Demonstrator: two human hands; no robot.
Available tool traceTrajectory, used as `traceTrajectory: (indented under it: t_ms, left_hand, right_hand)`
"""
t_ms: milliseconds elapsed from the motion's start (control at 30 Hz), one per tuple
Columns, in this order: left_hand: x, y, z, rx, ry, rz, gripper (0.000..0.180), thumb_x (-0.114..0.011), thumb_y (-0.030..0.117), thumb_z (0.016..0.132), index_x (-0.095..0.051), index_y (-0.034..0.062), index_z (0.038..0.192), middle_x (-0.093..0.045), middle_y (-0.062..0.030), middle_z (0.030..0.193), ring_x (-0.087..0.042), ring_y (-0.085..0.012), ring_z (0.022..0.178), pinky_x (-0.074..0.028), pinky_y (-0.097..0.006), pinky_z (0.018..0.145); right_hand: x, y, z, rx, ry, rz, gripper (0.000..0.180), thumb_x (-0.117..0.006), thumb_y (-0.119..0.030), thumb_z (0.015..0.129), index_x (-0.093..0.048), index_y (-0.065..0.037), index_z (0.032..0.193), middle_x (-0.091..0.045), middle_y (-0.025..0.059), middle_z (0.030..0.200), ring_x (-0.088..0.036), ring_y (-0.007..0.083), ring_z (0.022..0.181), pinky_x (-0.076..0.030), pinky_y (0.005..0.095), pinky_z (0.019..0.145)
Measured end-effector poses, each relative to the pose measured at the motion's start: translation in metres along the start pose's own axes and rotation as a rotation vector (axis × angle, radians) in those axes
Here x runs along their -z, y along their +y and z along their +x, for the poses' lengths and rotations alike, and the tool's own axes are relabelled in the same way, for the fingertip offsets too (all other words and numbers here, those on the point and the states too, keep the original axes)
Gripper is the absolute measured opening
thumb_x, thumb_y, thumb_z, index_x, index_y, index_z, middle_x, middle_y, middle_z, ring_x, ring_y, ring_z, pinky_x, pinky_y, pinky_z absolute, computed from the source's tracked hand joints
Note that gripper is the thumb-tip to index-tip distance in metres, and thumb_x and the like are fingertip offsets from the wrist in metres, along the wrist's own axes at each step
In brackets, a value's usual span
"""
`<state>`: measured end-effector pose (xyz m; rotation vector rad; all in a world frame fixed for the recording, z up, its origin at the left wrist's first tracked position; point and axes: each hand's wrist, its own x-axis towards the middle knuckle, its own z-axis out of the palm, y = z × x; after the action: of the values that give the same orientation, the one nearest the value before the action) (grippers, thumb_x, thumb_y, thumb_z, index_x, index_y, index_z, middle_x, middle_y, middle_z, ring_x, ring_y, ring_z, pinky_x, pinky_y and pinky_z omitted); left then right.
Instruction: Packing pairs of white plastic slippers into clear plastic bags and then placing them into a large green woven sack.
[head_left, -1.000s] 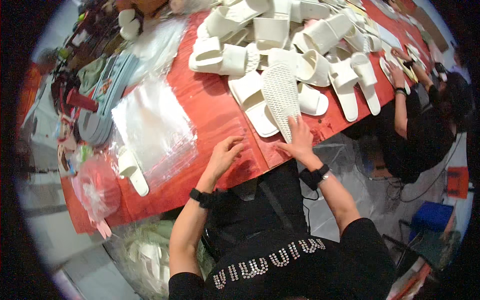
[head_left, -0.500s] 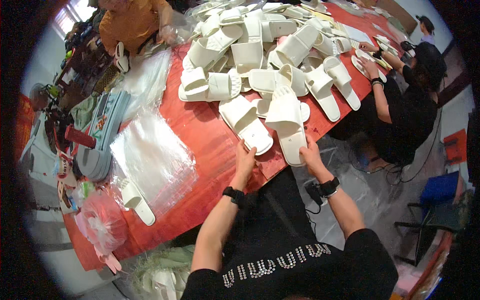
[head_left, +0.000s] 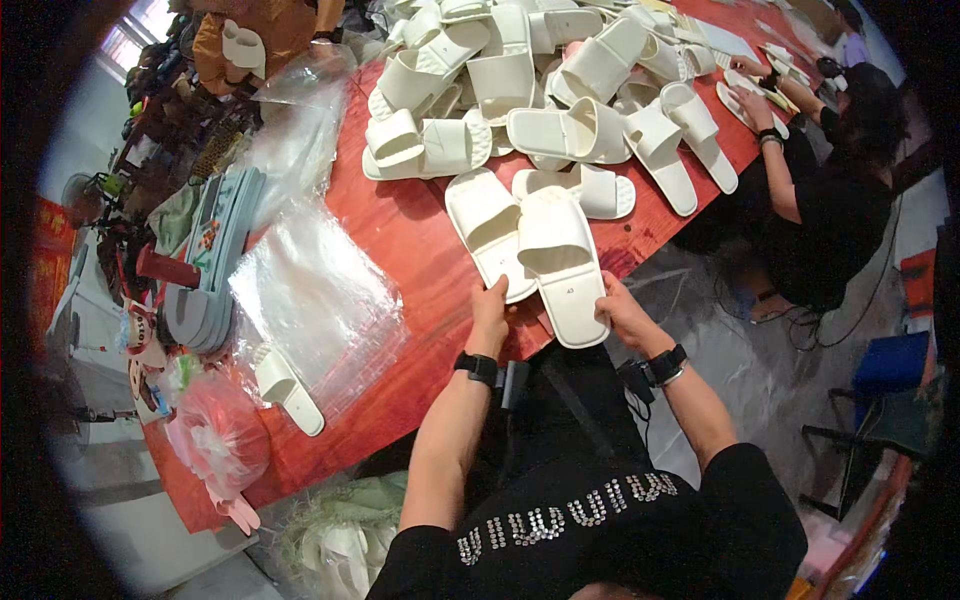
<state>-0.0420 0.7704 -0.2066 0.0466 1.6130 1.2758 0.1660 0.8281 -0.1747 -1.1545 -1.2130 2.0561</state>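
Two off-white slide sandals are held side by side over the table's near edge, their heels toward me. My left hand grips the heel of the left slide sandal. At its outer edge, my right hand pinches the right slide sandal, which overlaps the left one. Just beyond them lies another slide sandal on its own. A large heap of the same slide sandals covers the far part of the red table.
To the left lie a stack of clear plastic bags and a single slide sandal. A pink plastic bag and grey-blue trays sit along the left side. A co-worker handles a sandal at right; another person stands across the table.
Both held sandals have come closer together, and the right one now overlaps the left. The person across the table has raised a sandal pair. My view has shifted slightly.
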Motion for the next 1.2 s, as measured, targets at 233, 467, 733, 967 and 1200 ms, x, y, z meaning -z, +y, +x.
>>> traceTrajectory:
  t_ms: [233,467,733,967,1200]
  left_hand:
    - [0.089,-0.008,-0.029,-0.320,-0.080,-0.315,0.034,-0.054,0.004,0.083,-0.039,0.0019,0.114,-0.052,-0.0096,0.109,-0.053,-0.0181,0.097,-0.044,-0.032,0.085]
    - [0.132,-0.020,-0.052,-0.296,0.067,-0.372,0.028,-0.052,0.011,0.085,-0.044,0.0085,0.112,-0.058,-0.0048,0.098,-0.059,-0.0135,0.075,-0.046,-0.022,0.048]
    - [0.114,-0.039,-0.042,-0.291,0.162,-0.049,0.038,-0.050,0.009,0.084,-0.040,0.0064,0.120,-0.058,-0.0075,0.097,-0.058,-0.0138,0.072,-0.047,-0.024,0.048]
    - [0.145,-0.010,0.000,-0.430,0.118,0.449,0.050,-0.056,0.019,0.078,-0.038,0.0065,0.123,-0.059,-0.0122,0.085,-0.058,-0.0229,0.071,-0.047,-0.034,0.057]
    - [0.229,0.052,0.008,-0.464,0.920,1.074,0.046,-0.060,0.032,0.075,-0.050,0.0104,0.114,-0.045,-0.0133,0.111,-0.041,-0.0332,0.106,-0.036,-0.045,0.085]
  right_hand:
    - [0.004,0.004,0.020,-0.107,-0.165,0.036,0.051,-0.041,0.006,0.065,-0.043,-0.003,0.115,-0.052,0.0034,0.100,-0.052,0.0115,0.087,-0.041,0.0210,0.073]
    - [-0.060,0.035,0.075,-0.139,-0.345,0.177,0.061,-0.039,0.007,0.062,-0.038,-0.002,0.122,-0.052,0.0073,0.105,-0.053,0.0168,0.089,-0.043,0.0260,0.074]
    - [-0.112,0.038,0.063,0.677,-0.124,-0.984,0.060,-0.055,-0.010,0.064,-0.041,-0.009,0.123,-0.033,0.0237,0.127,-0.029,0.0417,0.117,-0.027,0.0465,0.097]
    - [-0.102,0.045,0.074,0.769,-0.312,-1.172,0.044,-0.055,-0.004,0.070,-0.048,-0.006,0.114,-0.035,0.0234,0.127,-0.032,0.0416,0.118,-0.028,0.0455,0.098]
    - [-0.108,0.036,0.005,0.801,-0.444,-1.060,0.029,-0.056,0.000,0.071,-0.056,-0.003,0.100,-0.050,0.0183,0.110,-0.046,0.0361,0.104,-0.038,0.0410,0.088]
